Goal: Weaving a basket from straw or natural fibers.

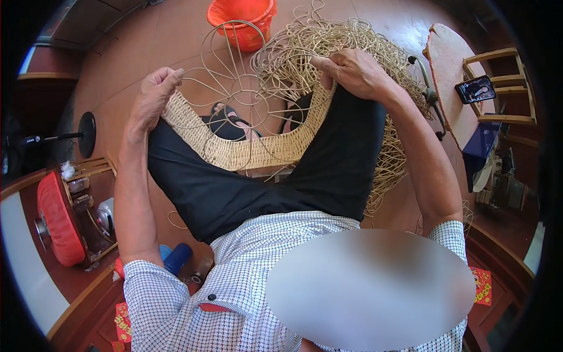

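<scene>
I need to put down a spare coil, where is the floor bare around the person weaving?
Bare floor lies left of the orange basket, above the left hand. Right of the right hand it is crowded: a loose rattan pile against the wooden board.

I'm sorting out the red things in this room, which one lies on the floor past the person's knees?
The orange-red plastic basket, at the top of the view beyond the wire frame. The red round cushion-like thing sits instead on the wooden furniture at the person's left.
</scene>
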The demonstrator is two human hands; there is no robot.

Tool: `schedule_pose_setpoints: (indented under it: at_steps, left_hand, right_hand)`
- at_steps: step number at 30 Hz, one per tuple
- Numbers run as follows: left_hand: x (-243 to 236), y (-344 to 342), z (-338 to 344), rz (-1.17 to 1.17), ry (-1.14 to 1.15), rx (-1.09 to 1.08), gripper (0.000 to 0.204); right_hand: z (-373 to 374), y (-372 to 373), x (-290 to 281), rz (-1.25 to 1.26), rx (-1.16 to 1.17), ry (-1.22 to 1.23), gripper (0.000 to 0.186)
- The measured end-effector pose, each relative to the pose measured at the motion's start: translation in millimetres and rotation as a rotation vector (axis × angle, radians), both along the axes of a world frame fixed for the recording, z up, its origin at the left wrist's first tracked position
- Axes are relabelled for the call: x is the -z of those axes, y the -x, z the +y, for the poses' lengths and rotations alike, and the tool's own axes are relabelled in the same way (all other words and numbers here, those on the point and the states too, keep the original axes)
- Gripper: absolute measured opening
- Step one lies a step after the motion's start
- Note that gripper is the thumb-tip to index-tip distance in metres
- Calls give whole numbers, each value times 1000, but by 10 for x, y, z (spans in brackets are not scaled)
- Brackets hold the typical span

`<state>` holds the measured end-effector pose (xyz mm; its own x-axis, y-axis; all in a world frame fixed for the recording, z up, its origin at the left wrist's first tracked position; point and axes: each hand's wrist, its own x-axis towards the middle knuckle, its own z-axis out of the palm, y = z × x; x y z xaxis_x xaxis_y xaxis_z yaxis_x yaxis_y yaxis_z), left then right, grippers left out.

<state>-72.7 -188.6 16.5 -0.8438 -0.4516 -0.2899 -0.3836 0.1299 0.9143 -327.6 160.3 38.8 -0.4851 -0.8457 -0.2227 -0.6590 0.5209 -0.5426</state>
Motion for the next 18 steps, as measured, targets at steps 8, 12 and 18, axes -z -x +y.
schedule_pose_setpoints:
  at_steps: [8, 12, 18]
  left_hand:
    - [128, -77, 44, -18, 41, -37, 32]
    - [48, -11, 63, -5, 17, -26, 28]
    - [193, -164, -12, 109, 161, -260, 27]
  right_hand:
    - [15, 162, 200, 12, -34, -1, 72]
    - [1, 278, 243, -123, -82, -3, 75]
    - [205, 438, 437, -122, 18, 323, 64]
